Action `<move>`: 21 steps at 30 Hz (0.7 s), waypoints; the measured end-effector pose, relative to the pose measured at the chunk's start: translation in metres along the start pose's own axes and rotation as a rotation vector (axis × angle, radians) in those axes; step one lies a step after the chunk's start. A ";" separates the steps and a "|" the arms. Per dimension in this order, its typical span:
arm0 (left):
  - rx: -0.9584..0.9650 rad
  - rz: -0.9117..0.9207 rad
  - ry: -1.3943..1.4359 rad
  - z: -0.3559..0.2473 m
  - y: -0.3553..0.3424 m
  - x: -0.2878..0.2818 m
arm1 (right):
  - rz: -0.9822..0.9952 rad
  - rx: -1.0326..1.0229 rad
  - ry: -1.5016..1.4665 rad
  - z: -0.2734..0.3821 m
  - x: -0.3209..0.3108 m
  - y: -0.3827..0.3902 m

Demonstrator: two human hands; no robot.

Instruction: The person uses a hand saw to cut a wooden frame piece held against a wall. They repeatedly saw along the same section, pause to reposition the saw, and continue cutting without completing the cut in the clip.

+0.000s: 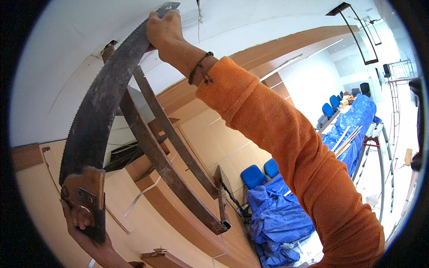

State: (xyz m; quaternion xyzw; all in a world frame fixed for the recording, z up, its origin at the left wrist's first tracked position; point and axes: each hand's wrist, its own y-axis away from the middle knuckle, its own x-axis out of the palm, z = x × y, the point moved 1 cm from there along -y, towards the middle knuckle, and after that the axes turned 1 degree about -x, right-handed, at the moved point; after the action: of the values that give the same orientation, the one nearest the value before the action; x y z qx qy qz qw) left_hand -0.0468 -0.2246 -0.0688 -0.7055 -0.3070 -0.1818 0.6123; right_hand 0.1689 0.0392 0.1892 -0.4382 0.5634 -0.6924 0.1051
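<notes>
A hand saw [99,96] with a dark, worn blade slants up across the left side, its toothed edge facing left. My left hand [80,217] wraps round its wooden handle [86,185] at the lower left. High up near the ceiling, my right hand [165,31] is closed on the blade close to its tip. A small bit of red shows under that hand; I cannot make out what it is. Behind the blade hangs a rusty metal frame [154,161] of two long bars joined at the bottom. A ragged hole [108,46] in the white ceiling lies beside the blade.
Blue tarps [279,214] cover things below on the right, with wooden strips [347,142] on top. Blue chairs [254,176] stand by the wood-panelled wall [210,134]. A stepladder [373,138] stands at the right. Another metal frame [359,35] hangs from the ceiling farther off.
</notes>
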 end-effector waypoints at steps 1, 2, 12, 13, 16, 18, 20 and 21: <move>0.055 -0.067 -0.026 -0.001 0.005 0.000 | 0.056 0.018 -0.085 0.002 -0.001 0.000; 0.005 0.002 -0.012 -0.001 0.009 0.003 | -0.012 -0.006 -0.016 0.004 -0.004 0.000; -0.174 0.255 0.197 0.021 -0.006 0.041 | -0.092 -0.079 0.113 0.015 -0.057 -0.036; -0.176 0.231 0.165 0.023 -0.007 0.042 | -0.107 -0.089 0.135 0.016 -0.057 -0.039; -0.165 0.237 0.147 0.026 -0.007 0.045 | -0.106 -0.141 0.153 0.018 -0.055 -0.041; -0.168 0.223 0.144 0.028 -0.005 0.044 | -0.152 -0.108 0.171 0.019 -0.056 -0.039; -0.162 0.226 0.159 0.031 -0.004 0.043 | -0.097 -0.106 0.166 0.021 -0.059 -0.036; -0.162 0.264 0.179 0.032 -0.004 0.043 | -0.085 -0.103 0.142 0.021 -0.060 -0.035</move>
State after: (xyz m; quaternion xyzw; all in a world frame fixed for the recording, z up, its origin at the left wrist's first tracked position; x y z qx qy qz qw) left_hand -0.0210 -0.1841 -0.0439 -0.7679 -0.1401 -0.1861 0.5967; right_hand 0.2322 0.0748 0.1898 -0.4161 0.5853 -0.6958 0.0129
